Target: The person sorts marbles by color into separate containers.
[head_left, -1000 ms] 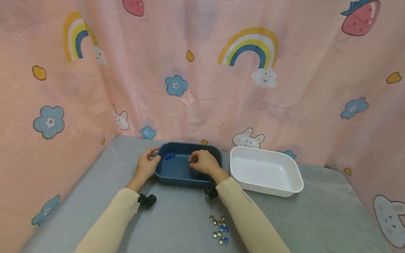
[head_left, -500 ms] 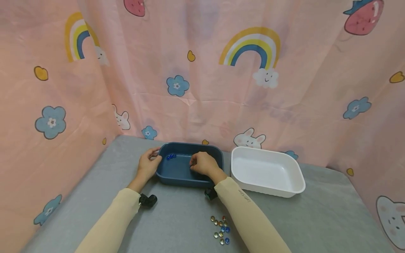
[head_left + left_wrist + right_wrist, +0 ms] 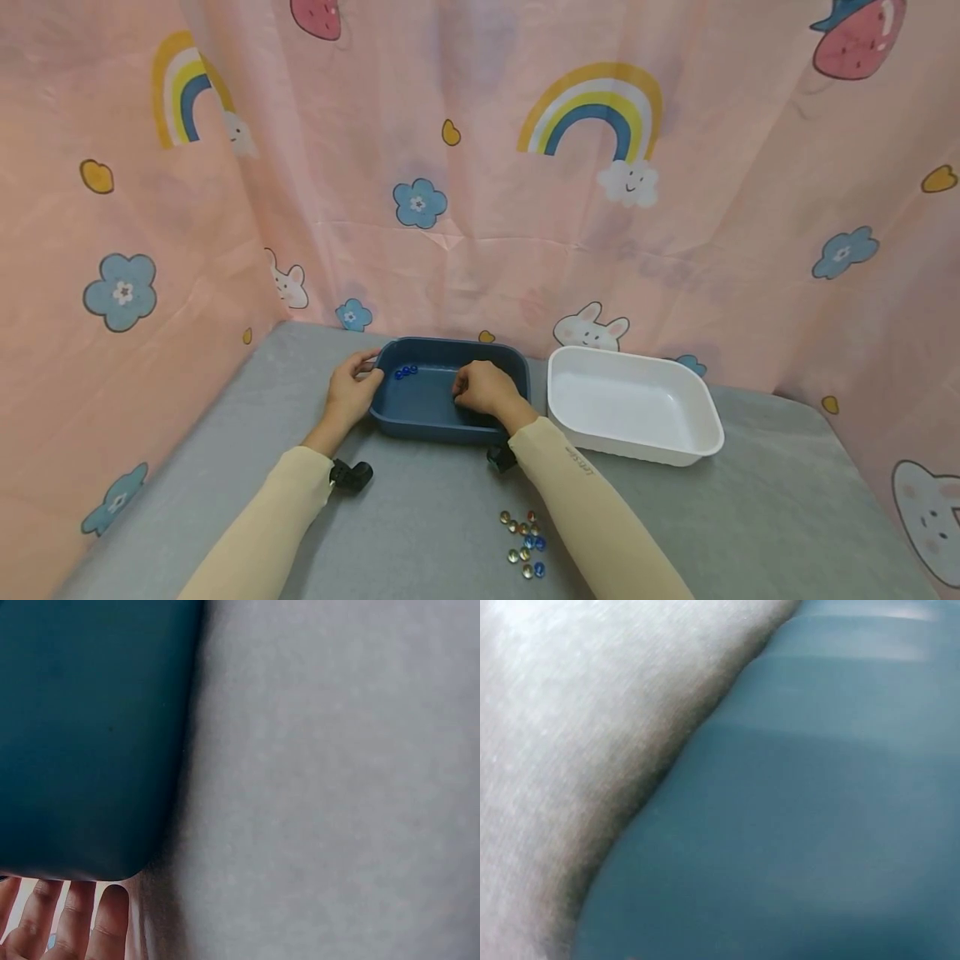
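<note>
A dark blue tray (image 3: 416, 410) stands at the back of the table. My left hand (image 3: 351, 390) holds its left end, thumb at the rim and fingers along the outer wall. In the left wrist view, several fingers (image 3: 75, 919) touch that wall. Over the tray's right half, my right hand (image 3: 486, 390) reaches down with curled fingers. A small dark spot shows at its fingertips, seemingly a blue marble, mostly hidden. Several blue marbles (image 3: 407, 372) lie in a short row at the tray's left. The right wrist view shows only the tray's outer wall (image 3: 780, 825) and the tabletop.
To the right of the blue tray is a white tray (image 3: 637, 404). Several loose glass marbles (image 3: 524, 528), yellowish, reddish and blue, lie on the grey table (image 3: 420, 525) beside my right forearm. A pink patterned curtain (image 3: 480, 200) hangs behind.
My right hand has shifted slightly right and toward me inside the blue tray. A blue spot at its fingertips one second ago is now barely visible. The left hand keeps its place.
</note>
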Motion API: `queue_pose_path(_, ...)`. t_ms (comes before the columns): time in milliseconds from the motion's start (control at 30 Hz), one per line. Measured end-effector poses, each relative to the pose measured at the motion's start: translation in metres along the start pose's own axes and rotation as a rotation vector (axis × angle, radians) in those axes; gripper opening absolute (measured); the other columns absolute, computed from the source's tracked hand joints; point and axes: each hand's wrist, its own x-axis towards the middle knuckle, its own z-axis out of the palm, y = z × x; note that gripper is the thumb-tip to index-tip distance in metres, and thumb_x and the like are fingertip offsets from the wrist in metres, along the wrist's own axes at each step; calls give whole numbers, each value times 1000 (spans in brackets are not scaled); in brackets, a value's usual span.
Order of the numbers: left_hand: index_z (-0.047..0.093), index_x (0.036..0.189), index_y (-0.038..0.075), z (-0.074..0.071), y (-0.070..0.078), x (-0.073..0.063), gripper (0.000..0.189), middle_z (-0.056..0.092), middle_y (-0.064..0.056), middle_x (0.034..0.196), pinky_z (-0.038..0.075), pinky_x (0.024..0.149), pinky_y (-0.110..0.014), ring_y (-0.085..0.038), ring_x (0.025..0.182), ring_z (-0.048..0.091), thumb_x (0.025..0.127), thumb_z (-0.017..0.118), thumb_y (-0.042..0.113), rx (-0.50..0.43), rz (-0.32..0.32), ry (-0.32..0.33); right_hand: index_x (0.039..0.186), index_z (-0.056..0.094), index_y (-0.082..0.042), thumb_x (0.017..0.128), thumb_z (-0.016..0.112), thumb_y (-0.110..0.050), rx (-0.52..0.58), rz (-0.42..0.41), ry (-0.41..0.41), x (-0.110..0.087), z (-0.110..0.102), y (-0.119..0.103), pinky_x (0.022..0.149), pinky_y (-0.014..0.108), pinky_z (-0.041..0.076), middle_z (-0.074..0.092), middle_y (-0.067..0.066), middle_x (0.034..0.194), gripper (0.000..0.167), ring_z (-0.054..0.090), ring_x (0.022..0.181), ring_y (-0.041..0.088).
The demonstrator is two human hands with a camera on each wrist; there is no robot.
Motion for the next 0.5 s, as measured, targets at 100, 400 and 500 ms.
queue_pose_path(100, 57, 134, 12, 0, 0, 0, 42, 60, -21, 127, 50, 86, -44, -34, 108, 61, 91, 55, 14, -8, 0, -2, 87, 73, -18, 82, 74, -19, 6, 6, 1, -1, -1, 0, 70, 30, 50, 69, -3, 85, 6, 58, 73, 10)
queue_pose_path(400, 57, 134, 12, 0, 1, -1, 42, 60, -21, 128, 50, 86, -45, -35, 108, 61, 92, 55, 13, -9, 4, 3, 102, 72, -16, 84, 70, -27, 34, -18, 25, -6, -7, 0, 75, 34, 52, 71, 0, 95, 21, 63, 82, 13)
queue_pose_path(500, 57, 134, 12, 0, 1, -1, 42, 60, -22, 128, 50, 87, -46, -35, 109, 61, 92, 55, 13, -10, 3, 3, 106, 71, -17, 84, 69, -29, 46, -27, 30, -9, -11, 0, 78, 36, 52, 70, 2, 101, 25, 64, 89, 16)
